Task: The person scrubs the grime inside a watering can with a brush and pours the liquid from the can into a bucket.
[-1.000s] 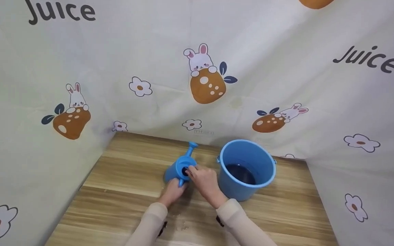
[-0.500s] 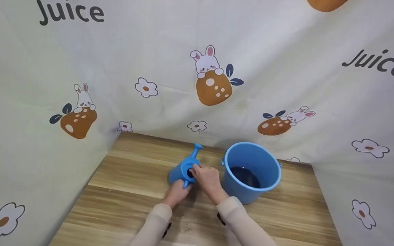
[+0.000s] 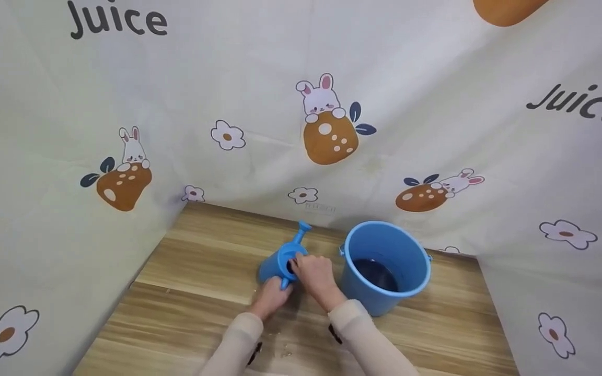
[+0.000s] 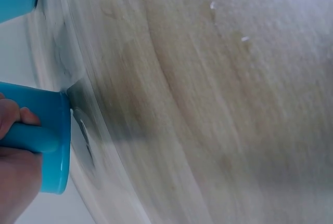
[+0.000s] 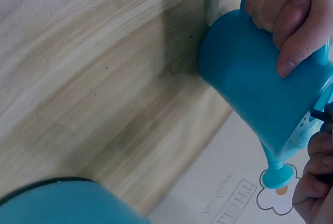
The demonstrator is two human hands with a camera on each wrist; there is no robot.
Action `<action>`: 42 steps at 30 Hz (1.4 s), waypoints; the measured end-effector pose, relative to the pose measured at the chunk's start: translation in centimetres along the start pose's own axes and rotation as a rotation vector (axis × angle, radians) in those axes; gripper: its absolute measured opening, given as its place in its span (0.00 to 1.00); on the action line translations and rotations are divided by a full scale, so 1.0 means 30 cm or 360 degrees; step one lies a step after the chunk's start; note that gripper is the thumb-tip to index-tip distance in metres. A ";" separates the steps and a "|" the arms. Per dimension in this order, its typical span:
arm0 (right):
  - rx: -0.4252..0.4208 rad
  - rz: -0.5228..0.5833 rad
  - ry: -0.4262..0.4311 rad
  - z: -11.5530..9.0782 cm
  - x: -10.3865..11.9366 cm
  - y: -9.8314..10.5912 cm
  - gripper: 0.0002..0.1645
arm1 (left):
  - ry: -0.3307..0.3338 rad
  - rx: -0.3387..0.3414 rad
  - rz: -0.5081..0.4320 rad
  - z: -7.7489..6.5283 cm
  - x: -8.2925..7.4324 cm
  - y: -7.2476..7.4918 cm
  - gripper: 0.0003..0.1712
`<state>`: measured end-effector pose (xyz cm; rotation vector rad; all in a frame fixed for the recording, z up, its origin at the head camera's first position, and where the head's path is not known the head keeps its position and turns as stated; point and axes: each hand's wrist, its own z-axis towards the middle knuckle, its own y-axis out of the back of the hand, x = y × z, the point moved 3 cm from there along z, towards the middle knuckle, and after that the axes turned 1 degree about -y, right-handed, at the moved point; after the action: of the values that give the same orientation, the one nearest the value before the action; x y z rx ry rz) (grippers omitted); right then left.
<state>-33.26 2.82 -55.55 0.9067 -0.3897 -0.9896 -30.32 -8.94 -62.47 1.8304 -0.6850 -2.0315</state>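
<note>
A blue watering can (image 3: 275, 265) stands on the left, tilted, its spout toward the back wall. My left hand (image 3: 271, 297) grips the can's handle; in the left wrist view its fingers wrap that handle (image 4: 31, 137). At the can's top opening is my right hand (image 3: 315, 274), its fingers curled over the rim. A small dark thing (image 5: 320, 115) shows by those fingers in the right wrist view; its kind cannot be made out. To the right a blue bucket (image 3: 366, 297) stands upright, with dark liquid (image 3: 377, 275) at its bottom.
Both containers are on a wood-grain tabletop (image 3: 196, 250). Printed cloth walls (image 3: 259, 94) close in the back and both sides. Small water drops (image 3: 286, 351) lie between the forearms, and a wet patch (image 5: 187, 60) is by the can's base.
The head view has shifted slightly, so the scene sits a little farther right and lower. Both hands stay at the watering can; the right hand's fingers have moved slightly at its opening.
</note>
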 end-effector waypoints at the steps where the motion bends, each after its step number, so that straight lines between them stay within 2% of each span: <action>1: -0.0011 -0.0033 0.0013 0.003 0.007 0.002 0.19 | 0.0000 -0.0007 0.0019 0.001 0.001 0.003 0.21; 4: -0.0031 -0.0132 0.0042 0.008 0.030 0.005 0.19 | 0.0037 -0.0009 0.0070 -0.001 0.007 0.009 0.22; 7: 0.0013 -0.0210 0.0028 0.006 0.052 0.011 0.20 | 0.0077 0.0018 0.0084 -0.008 0.018 0.010 0.20; 13: 0.0279 -0.0147 -0.0095 0.028 0.075 0.068 0.20 | 0.0126 0.0041 0.0023 -0.020 0.033 0.017 0.20; 17: 0.0421 -0.0238 -0.0108 0.060 0.084 0.116 0.20 | 0.0175 0.0071 0.0017 -0.018 0.030 0.026 0.20; 20: 0.0426 -0.0298 -0.0090 0.068 0.094 0.135 0.22 | 0.0207 0.0096 0.0028 -0.021 0.032 0.030 0.20; 24: 0.0363 -0.0337 -0.0053 0.062 0.108 0.149 0.25 | 0.0220 0.0114 0.0033 -0.027 0.036 0.033 0.19; 29: 0.0437 -0.0333 -0.0090 0.069 0.106 0.151 0.28 | 0.0244 0.0122 0.0057 -0.025 0.031 0.034 0.19; 34: 0.0485 -0.0335 -0.0160 0.085 0.094 0.143 0.28 | 0.0201 0.0081 0.0126 -0.020 0.017 0.034 0.20; 37: 0.0512 -0.0249 -0.0231 0.087 0.080 0.132 0.29 | 0.0189 0.0077 0.0154 -0.017 0.009 0.029 0.21; 42: 0.0646 -0.0129 -0.0362 0.080 0.051 0.100 0.27 | 0.0117 0.0077 0.0138 0.000 -0.003 0.017 0.20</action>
<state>-32.40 1.08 -51.89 1.1846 -0.7705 -1.1136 -30.34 -9.32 -62.11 1.8586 -0.7845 -1.8991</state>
